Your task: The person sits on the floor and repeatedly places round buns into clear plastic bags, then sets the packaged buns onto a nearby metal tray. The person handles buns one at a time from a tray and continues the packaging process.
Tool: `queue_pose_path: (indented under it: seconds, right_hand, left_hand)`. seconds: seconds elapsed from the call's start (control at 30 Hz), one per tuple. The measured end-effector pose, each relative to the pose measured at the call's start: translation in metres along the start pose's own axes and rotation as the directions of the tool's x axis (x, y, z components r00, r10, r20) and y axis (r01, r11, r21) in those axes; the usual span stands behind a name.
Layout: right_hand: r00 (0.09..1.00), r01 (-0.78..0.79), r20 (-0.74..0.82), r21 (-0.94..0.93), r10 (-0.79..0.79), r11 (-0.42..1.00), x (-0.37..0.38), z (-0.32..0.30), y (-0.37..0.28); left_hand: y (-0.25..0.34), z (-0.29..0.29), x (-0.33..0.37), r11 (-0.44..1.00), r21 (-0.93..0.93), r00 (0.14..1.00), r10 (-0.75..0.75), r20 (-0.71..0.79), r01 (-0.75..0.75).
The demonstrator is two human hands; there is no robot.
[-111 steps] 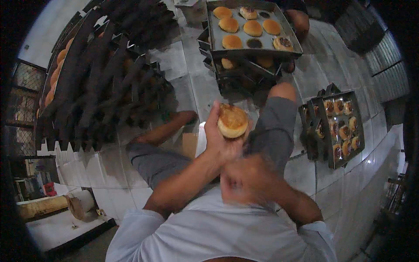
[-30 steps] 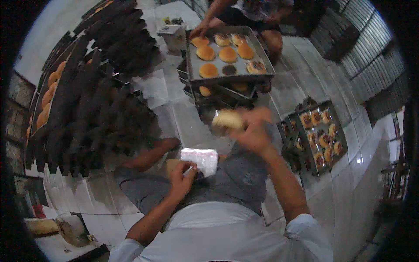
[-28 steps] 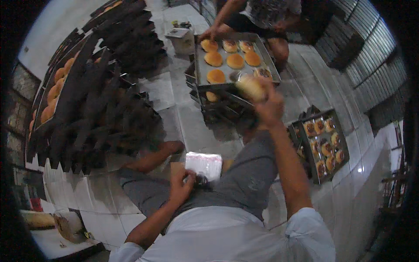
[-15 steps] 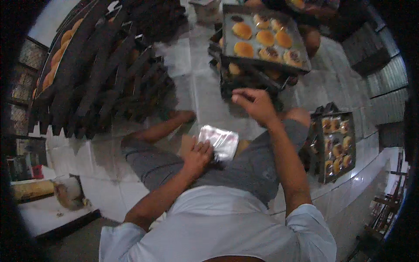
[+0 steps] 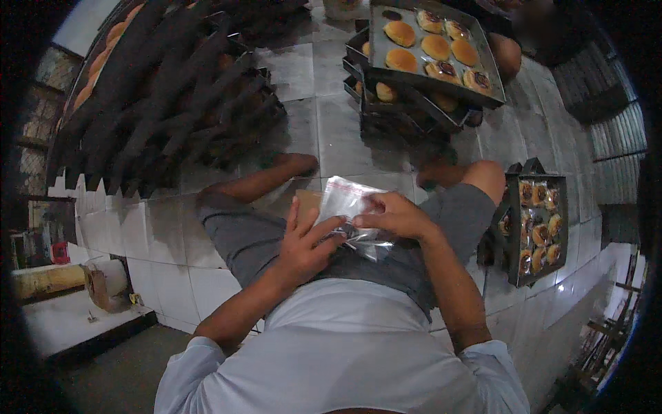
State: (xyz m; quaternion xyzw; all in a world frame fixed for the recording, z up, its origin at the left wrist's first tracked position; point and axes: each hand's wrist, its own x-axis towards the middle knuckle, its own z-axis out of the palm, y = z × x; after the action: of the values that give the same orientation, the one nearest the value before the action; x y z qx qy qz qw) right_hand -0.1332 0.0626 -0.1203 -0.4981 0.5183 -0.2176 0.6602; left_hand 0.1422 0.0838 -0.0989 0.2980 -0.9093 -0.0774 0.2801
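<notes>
A stack of clear plastic bags [image 5: 338,199] rests in my lap, over a piece of brown cardboard [image 5: 307,203]. My left hand [image 5: 307,250] lies against the lower left of the stack with its fingers spread, thumb pointing up. On the other side, my right hand [image 5: 400,219] is closed, thumb and fingers pinching the plastic near the stack's right edge. A loose, crumpled bag end [image 5: 376,248] shows below the right hand. The fingertips of the right hand are partly hidden by shiny film.
Ahead to the right, a metal tray of buns [image 5: 436,47] tops a stack of trays. Another tray [image 5: 540,228] at my right holds wrapped buns. Tall dark stacked trays [image 5: 158,103] stand at the left. A roll [image 5: 110,279] lies at lower left. Another person's knee [image 5: 507,56] shows behind the buns.
My right hand has come down from near the tray stack to the plastic bags and pinches them. The fingers of my left hand have spread, and a bag end now sticks out below.
</notes>
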Motion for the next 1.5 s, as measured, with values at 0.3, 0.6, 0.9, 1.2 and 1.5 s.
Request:
queue_pose_path:
  seconds: [0.3, 0.6, 0.9, 1.2, 1.5]
  right_hand:
    - [0.895, 0.321, -0.444, 0.587, -0.036, 0.744, 0.005, 0.019, -0.079]
    - [0.962, 0.155, -0.267, 0.362, -0.057, 0.919, 0.046, -0.007, -0.067]
    - [0.724, -0.036, -0.663, -0.316, -0.193, 0.948, 0.234, -0.326, -0.104]
    - [0.829, -0.132, -0.479, -0.670, -0.290, 0.730, 0.229, -0.294, -0.155]
    - [0.994, 0.056, -0.098, 0.828, 0.046, 0.557, 0.008, -0.026, -0.042]
  left_hand:
    - [0.026, 0.000, 0.050, -0.417, -0.900, 0.538, -0.734, 0.415, 0.125]
    - [-0.087, 0.039, 0.081, -0.321, -0.937, 0.455, -0.819, 0.349, 0.142]
    - [-0.115, 0.026, 0.034, -0.601, -0.766, 0.214, -0.736, 0.642, 0.228]
    - [-0.126, 0.035, 0.033, -0.162, -0.748, 0.251, -0.879, 0.406, 0.644]
    - [-0.111, 0.028, 0.049, -0.744, -0.663, 0.311, -0.614, 0.726, 0.081]
